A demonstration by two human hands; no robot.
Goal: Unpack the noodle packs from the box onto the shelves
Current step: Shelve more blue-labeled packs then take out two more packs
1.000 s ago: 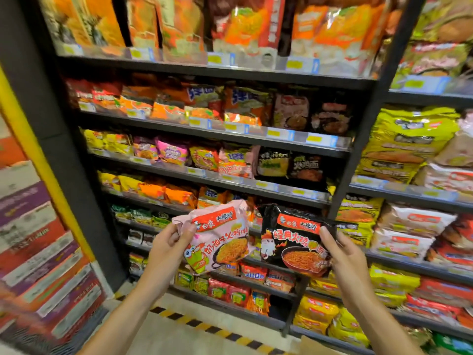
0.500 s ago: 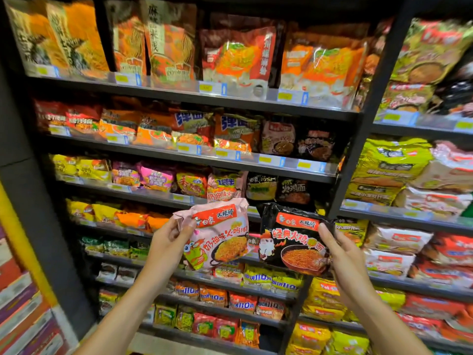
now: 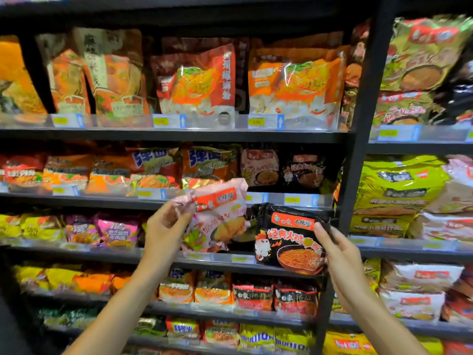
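My left hand (image 3: 166, 226) pinches the left edge of a pink noodle pack (image 3: 217, 216), held tilted in front of the shelves. My right hand (image 3: 337, 249) grips the right edge of a black noodle pack (image 3: 289, 239) with red lettering and a noodle bowl picture. Both packs hang in the air at about the height of the third shelf (image 3: 217, 260). Matching pink and black packs (image 3: 281, 167) stand on the shelf above, just behind the raised pink pack. The box is out of view.
Dark metal shelving (image 3: 179, 135) full of noodle packs fills the view. A black upright post (image 3: 358, 139) separates the right bay, which holds large yellow-green multipacks (image 3: 399, 180). Price tags line each shelf front.
Both hands have risen with their packs, and the view has tilted up and closer to the shelves. The pink pack is higher and more tilted; the floor has left the view.
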